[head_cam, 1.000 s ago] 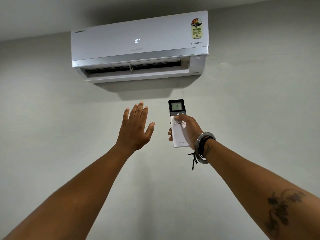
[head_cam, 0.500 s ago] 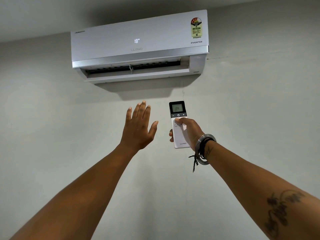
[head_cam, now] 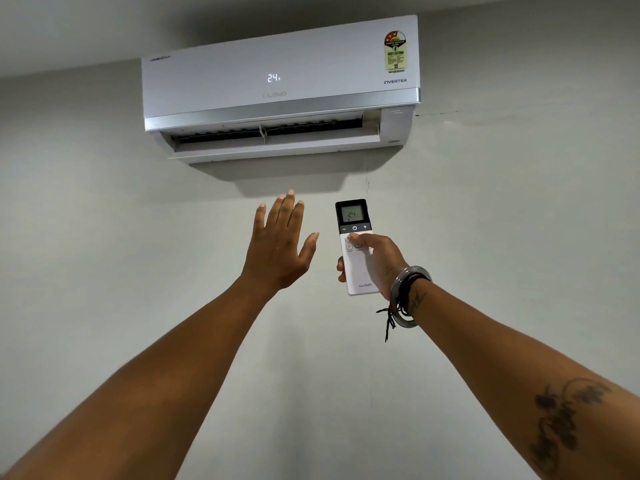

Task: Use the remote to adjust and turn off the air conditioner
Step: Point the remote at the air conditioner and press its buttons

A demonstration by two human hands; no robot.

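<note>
Remote (head_cam: 356,247): a slim white handset with a dark top, held upright in the right hand (head_cam: 379,263), just below the air conditioner and a little right of its middle.
Right fingers (head_cam: 341,270): clamped round the remote's lower half, their tips showing at its left edge; the thumb (head_cam: 363,241) lies across the face on the small round buttons under the dark band.
Remote screen (head_cam: 352,214): lit, reading 24, with minus, power and plus marks in a row beneath it.
Right wrist: a silver bangle (head_cam: 408,294) and a black cord (head_cam: 391,317) with loose ends hanging down; a dark tattoo (head_cam: 561,424) on the forearm.
Left hand (head_cam: 278,249): empty, raised with its back toward me, fingers (head_cam: 285,213) straight and close together, thumb spread to the side; it is beside the remote but apart from it, under the unit's vent.
Air conditioner (head_cam: 277,77): white wall unit mounted high near the ceiling, front display showing 24, louvre (head_cam: 273,147) open along the bottom, a rating sticker (head_cam: 394,51) at top right above the word INVERTER.
Wall (head_cam: 104,237): plain pale grey behind both arms.
</note>
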